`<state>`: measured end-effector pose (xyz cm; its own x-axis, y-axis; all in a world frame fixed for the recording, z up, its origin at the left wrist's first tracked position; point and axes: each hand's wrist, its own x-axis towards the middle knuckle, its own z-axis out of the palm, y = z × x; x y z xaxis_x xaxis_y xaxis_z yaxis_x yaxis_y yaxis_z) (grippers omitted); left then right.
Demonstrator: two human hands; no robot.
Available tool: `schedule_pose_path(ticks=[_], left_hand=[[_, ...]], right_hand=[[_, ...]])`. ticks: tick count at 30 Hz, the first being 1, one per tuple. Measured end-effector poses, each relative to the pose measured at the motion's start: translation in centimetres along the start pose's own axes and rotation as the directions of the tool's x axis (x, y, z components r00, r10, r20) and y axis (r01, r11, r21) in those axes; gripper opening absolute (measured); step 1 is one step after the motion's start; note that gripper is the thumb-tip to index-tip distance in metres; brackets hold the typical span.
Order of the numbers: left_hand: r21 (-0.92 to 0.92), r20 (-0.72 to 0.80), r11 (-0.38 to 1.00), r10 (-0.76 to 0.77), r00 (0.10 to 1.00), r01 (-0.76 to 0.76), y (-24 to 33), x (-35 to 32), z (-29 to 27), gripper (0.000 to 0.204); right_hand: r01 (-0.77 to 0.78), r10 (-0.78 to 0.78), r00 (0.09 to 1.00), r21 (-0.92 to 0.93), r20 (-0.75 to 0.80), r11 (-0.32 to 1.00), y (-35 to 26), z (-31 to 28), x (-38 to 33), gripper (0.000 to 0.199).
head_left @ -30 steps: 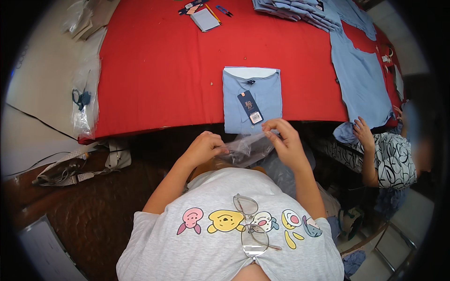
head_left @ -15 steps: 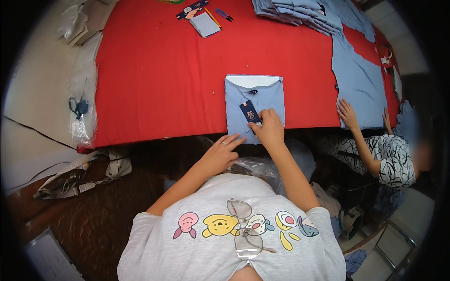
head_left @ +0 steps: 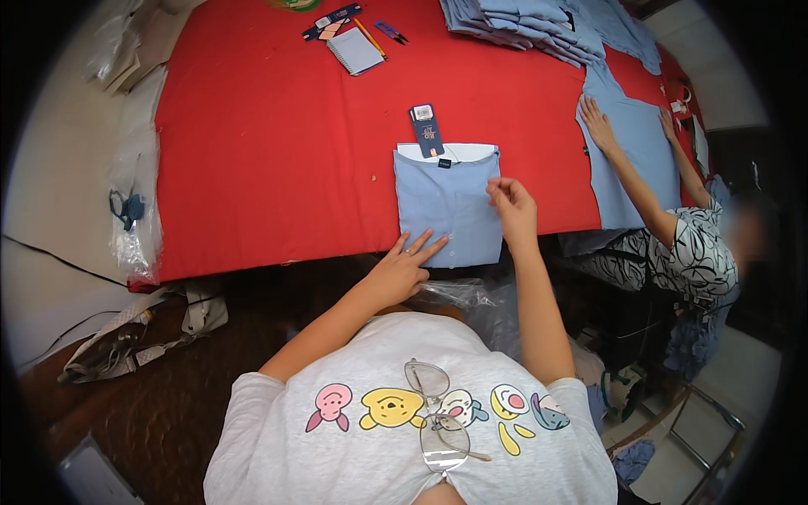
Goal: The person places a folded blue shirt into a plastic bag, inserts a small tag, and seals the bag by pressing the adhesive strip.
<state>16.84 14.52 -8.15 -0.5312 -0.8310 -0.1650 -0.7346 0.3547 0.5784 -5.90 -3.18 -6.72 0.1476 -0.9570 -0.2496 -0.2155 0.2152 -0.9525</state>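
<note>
We see pale, upside-down lettering and a white barcode sticker (head_left: 423, 113) on the navy hang tag (head_left: 427, 137); the dark neck label (head_left: 444, 163) on the folded light-blue shirt (head_left: 446, 202) is too small to read.

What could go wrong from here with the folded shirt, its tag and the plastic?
The folded shirt reaches the red table's near edge; a tug from the left grip might disturb its folds.
The tag juts past the shirt's top edge, so it could catch or bend.
The clear plastic, bunched below the table edge, might slide down.
</note>
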Motion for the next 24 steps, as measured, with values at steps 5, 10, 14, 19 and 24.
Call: schedule_pose_path(ticks=[5, 10, 14, 19, 24], left_hand=[[-0.041, 0.003, 0.999, -0.023, 1.000, 0.023, 0.6, -0.3, -0.6, 0.012], [-0.040, 0.024, 0.999, -0.027, 0.999, 0.028, 0.1, -0.3, -0.6, 0.011], [-0.037, 0.031, 0.999, -0.028, 0.999, 0.029, 0.2, -0.2, -0.7, 0.011], [-0.052, 0.020, 0.998, -0.026, 0.999, 0.027, -0.2, 0.1, -0.7, 0.011], [-0.031, -0.020, 0.999, -0.009, 1.000, 0.008, -0.2, 0.6, -1.0, 0.013]], right_hand=[[0.044, -0.053, 0.996, -0.128, -0.069, 0.991, 2.5, 1.5, 0.5, 0.022], [0.008, -0.016, 0.998, -0.124, -0.063, 0.992, -5.1, 8.8, 7.3, 0.043], [-0.093, 0.100, 0.995, -0.669, -0.028, 0.737, -5.5, 13.9, 12.6, 0.050], [0.082, 0.029, 0.946, -0.325, 0.324, 0.942, -5.5, 12.5, 13.7, 0.028], [0.384, -0.287, 0.815, -0.098, 0.503, 0.918, -4.8, 4.4, 5.0, 0.033]])
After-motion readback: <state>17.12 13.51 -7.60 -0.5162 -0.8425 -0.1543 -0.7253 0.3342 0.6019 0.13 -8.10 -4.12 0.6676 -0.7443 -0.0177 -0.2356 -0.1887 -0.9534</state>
